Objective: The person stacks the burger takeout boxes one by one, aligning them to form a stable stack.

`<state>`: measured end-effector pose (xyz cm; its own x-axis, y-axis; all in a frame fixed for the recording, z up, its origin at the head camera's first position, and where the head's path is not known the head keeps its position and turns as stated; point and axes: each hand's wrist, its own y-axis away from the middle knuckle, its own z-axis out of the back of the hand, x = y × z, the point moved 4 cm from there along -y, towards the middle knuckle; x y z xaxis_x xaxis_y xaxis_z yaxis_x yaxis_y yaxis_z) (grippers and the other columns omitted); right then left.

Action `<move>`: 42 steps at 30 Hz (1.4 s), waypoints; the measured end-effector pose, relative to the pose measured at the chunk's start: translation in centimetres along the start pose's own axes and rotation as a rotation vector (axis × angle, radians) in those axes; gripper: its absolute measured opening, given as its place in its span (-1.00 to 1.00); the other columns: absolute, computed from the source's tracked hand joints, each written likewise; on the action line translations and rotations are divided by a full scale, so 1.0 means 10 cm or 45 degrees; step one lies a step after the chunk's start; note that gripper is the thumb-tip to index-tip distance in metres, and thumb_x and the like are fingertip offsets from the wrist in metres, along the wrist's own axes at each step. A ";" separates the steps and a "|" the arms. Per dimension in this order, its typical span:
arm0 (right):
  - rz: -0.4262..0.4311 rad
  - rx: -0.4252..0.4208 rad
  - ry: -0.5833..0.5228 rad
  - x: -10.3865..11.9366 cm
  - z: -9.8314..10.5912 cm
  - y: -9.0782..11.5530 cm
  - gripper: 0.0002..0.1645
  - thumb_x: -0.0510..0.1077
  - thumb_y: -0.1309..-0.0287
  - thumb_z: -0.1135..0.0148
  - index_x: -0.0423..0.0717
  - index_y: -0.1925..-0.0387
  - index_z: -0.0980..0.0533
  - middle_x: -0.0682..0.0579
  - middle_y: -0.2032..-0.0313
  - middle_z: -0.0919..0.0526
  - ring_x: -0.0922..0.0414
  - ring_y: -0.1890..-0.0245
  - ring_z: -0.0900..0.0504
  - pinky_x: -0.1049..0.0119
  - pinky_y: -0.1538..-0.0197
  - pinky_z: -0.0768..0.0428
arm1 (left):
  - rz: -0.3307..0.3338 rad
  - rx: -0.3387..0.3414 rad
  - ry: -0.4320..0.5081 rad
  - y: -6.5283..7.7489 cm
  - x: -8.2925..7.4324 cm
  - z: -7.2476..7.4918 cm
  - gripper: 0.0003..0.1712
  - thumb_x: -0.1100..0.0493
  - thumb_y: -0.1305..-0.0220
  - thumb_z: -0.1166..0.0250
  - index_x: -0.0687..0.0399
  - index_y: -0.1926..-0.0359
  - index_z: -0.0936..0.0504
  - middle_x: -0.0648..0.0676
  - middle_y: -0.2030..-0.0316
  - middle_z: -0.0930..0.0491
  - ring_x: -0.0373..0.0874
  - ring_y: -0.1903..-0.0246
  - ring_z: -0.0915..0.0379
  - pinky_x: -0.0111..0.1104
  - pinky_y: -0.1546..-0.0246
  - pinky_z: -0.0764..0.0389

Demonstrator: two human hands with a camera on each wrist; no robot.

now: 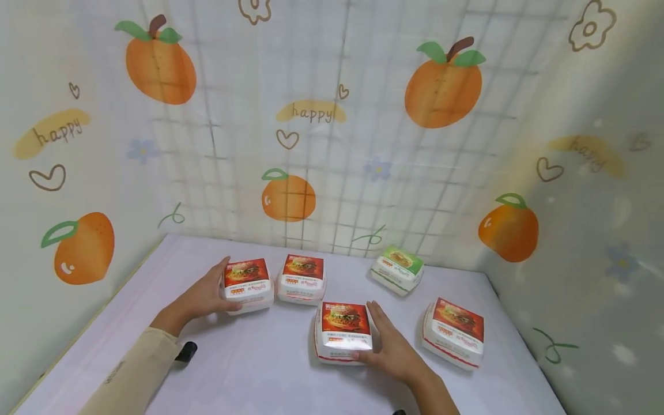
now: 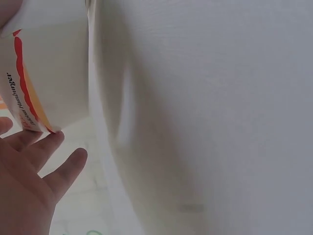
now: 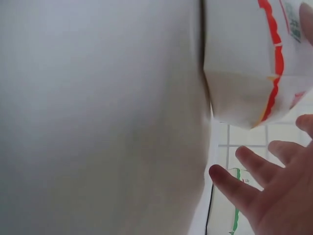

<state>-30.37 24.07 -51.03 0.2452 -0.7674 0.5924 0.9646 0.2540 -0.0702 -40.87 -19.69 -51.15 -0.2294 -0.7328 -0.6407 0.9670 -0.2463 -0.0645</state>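
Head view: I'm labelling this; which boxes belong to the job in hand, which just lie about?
Likely in the job: leftmost box, at left hand; central box, at right hand.
Apparently lying about: back-middle red-topped box; green-topped box; rightmost red-topped box.

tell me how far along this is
Perhaps done: the back red-topped box, close beside the leftmost box. In hand: that box, held by the left hand, and the centre box, spanned by the right hand. Seemingly left: the green-topped box and rightmost box, both untouched.
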 end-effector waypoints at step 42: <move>-0.020 -0.039 -0.242 0.07 -0.18 -0.08 0.39 0.33 0.28 -0.55 -0.06 -0.50 -0.06 -0.10 -0.44 -0.14 -0.13 -0.42 -0.10 -0.14 -0.32 -0.23 | -0.271 -0.051 0.379 0.21 -1.14 0.01 0.47 -0.22 0.17 -0.56 -0.20 -0.55 0.28 0.04 -0.49 0.06 0.18 -0.33 -0.12 0.16 -0.17 -0.34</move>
<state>-30.81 22.28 -52.00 0.2105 -0.6455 0.7342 0.9714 0.2226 -0.0828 -36.25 -11.89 -43.89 -0.3893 -0.4500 -0.8037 0.9061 -0.3439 -0.2464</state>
